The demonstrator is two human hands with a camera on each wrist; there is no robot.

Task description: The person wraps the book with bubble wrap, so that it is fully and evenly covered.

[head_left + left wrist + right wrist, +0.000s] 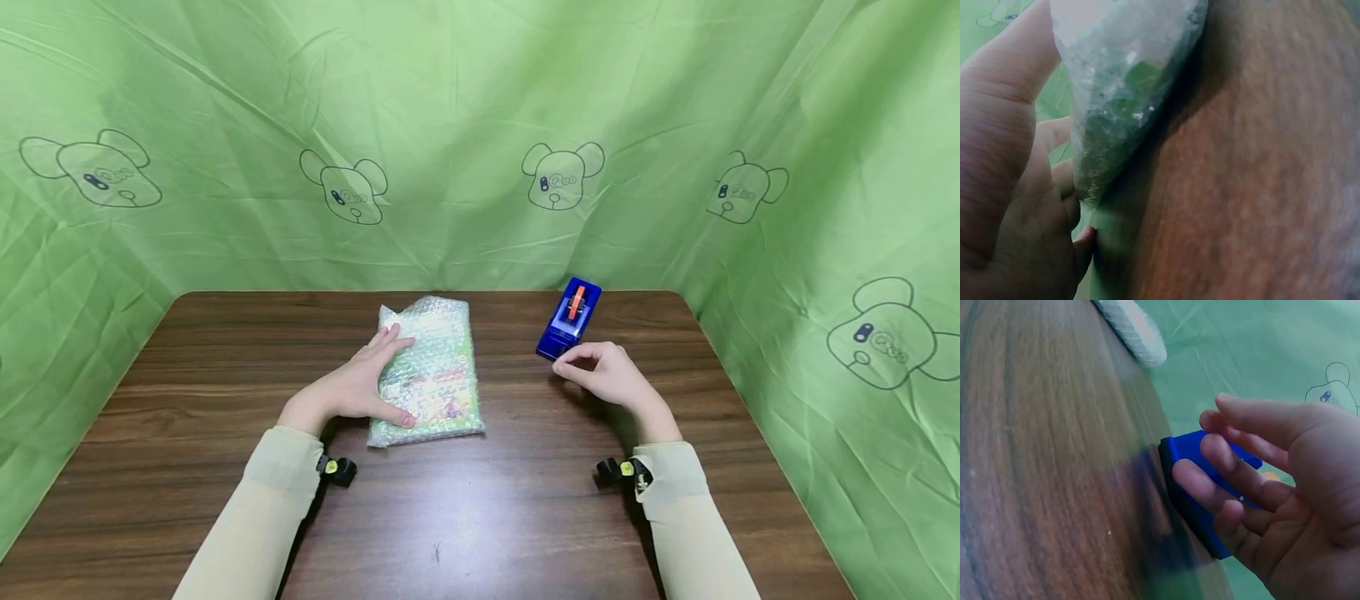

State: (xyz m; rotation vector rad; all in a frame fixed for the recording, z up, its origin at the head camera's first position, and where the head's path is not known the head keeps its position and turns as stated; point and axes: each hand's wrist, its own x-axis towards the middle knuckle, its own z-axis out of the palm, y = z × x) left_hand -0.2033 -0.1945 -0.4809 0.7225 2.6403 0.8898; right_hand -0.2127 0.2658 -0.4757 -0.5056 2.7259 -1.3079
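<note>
A flat package in clear bubble wrap (431, 375), green with colourful print beneath, lies left of the table's middle. My left hand (360, 379) rests on its left side, fingers spread and the thumb over the near part. In the left wrist view that hand's fingers (1060, 175) show beside the wrapped edge. To the right stands a blue tape dispenser (558, 333) with an orange core. My right hand (611, 375) is at its near end, thumb and forefinger tips close together. The right wrist view shows the other fingers loosely bent before the dispenser (1188, 447); anything between the tips is too small to tell.
The dark wooden table (465, 517) carries both things towards its far edge. Green cloth (450, 125) with printed bear heads hangs behind and at both sides. A black strap camera sits on each wrist.
</note>
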